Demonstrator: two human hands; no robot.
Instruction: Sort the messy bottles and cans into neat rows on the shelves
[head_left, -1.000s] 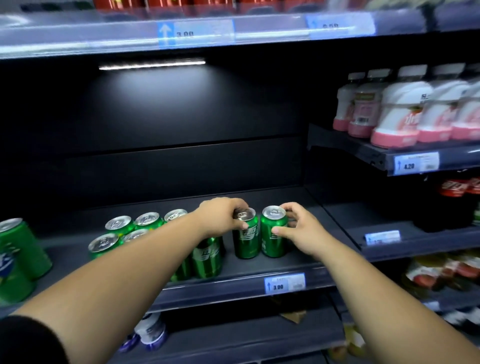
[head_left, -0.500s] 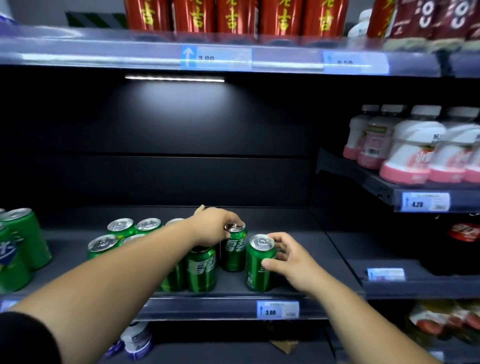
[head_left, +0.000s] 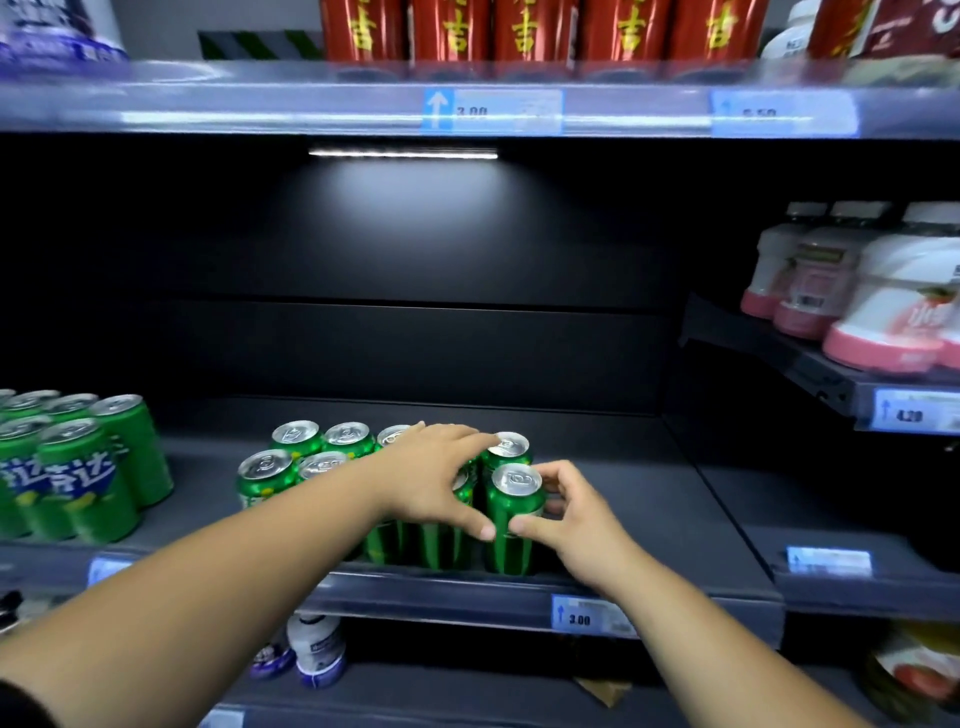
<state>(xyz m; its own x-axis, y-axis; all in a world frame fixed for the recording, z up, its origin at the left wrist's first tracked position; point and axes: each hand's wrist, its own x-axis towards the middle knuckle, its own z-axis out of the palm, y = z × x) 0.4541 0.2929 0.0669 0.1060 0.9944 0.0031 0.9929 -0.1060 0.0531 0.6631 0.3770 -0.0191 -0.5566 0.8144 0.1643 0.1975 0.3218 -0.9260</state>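
A cluster of green soda cans (head_left: 298, 439) stands upright on the dark middle shelf (head_left: 649, 499), in two rows. My right hand (head_left: 576, 525) grips the front right green can (head_left: 511, 519) from its right side, thumb and fingers around it. My left hand (head_left: 434, 475) lies spread over the tops of the cans just left of it, fingertips touching the back right can (head_left: 509, 447) and thumb against the front can. The cans beneath my left hand are partly hidden.
A second group of green cans (head_left: 78, 467) stands at the shelf's left end. Red cans (head_left: 530, 31) line the shelf above. White and pink bottles (head_left: 893, 306) fill a right-hand shelf. Small bottles (head_left: 317, 649) lie on the lower shelf. Price tags (head_left: 587, 616) run along the shelf edges.
My right hand has slid its can left and forward against the cluster. My left hand has spread out over the neighbouring can tops. The camera has tilted up and moved closer.
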